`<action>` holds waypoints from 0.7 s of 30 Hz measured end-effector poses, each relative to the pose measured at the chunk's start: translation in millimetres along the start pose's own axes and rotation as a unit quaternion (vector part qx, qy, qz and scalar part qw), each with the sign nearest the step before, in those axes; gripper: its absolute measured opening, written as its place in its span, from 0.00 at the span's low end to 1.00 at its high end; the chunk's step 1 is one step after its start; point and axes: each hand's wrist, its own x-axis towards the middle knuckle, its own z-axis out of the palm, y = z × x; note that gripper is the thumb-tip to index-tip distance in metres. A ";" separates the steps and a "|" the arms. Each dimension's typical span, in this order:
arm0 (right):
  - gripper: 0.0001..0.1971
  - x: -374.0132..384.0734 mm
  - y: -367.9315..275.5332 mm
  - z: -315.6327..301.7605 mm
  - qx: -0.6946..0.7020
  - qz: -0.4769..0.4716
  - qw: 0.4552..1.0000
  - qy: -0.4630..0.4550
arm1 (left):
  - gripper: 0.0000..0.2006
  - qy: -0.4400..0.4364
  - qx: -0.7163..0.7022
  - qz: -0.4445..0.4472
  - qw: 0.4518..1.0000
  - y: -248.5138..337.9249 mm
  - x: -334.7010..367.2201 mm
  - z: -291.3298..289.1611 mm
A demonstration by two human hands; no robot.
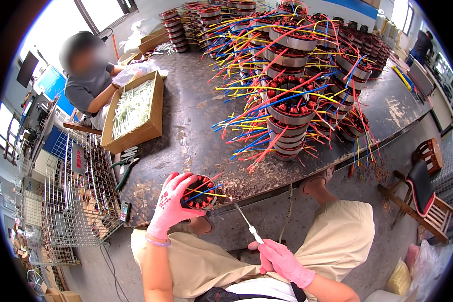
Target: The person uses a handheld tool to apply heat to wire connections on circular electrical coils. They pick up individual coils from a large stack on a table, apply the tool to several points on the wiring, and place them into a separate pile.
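My left hand [172, 201], in a pink glove, grips a motor stator [200, 193] at the table's near edge, fingers over its top and thumb along its near side. The stator has red coils, and red, blue and yellow wires stick out of it to the right. My right hand [282, 261], also gloved in pink, is closed around the white handle of a thin rod-shaped tool [244, 217], possibly a soldering iron. The tool's tip points up and left, close to the end of the yellow wire [217, 194], where a small bright orange spot shows. Contact cannot be made out.
Tall stacks of wired stators [287, 121] fill the table's [186, 105] middle and back. Left are a cardboard box [153, 132] of white sleeves, pliers [126, 171] and a wire basket [80, 196]. A co-worker [88, 75] sits beyond the box. A chair [420, 196] stands right.
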 end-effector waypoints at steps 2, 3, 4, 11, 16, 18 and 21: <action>0.18 -0.1 -1.2 0.7 -0.011 0.000 1.000 0.001 | 0.47 0.000 -0.001 -0.002 1.000 1.5 0.3 -0.9; 0.18 -0.3 -2.0 1.1 -0.016 0.000 1.000 0.002 | 0.47 -0.001 -0.002 -0.003 1.000 1.8 0.1 -1.1; 0.18 -0.4 -2.7 1.5 -0.019 0.000 1.000 0.002 | 0.47 -0.001 -0.003 -0.003 1.000 2.0 -0.3 -1.5; 0.19 1.3 -0.2 0.7 -0.021 0.005 1.000 0.004 | 0.46 0.000 -0.007 -0.004 1.000 0.9 -0.9 -0.5; 0.19 1.8 2.0 -0.8 -0.010 -0.002 1.000 -0.001 | 0.46 0.001 -0.011 -0.002 1.000 0.8 -0.8 -0.1; 0.19 1.6 0.8 -0.4 -0.009 -0.001 1.000 -0.002 | 0.46 -0.001 -0.010 -0.001 1.000 1.0 -0.8 -1.1; 0.19 1.3 2.0 -0.7 -0.012 0.001 1.000 0.001 | 0.45 0.000 -0.008 0.000 1.000 1.4 -0.5 -1.0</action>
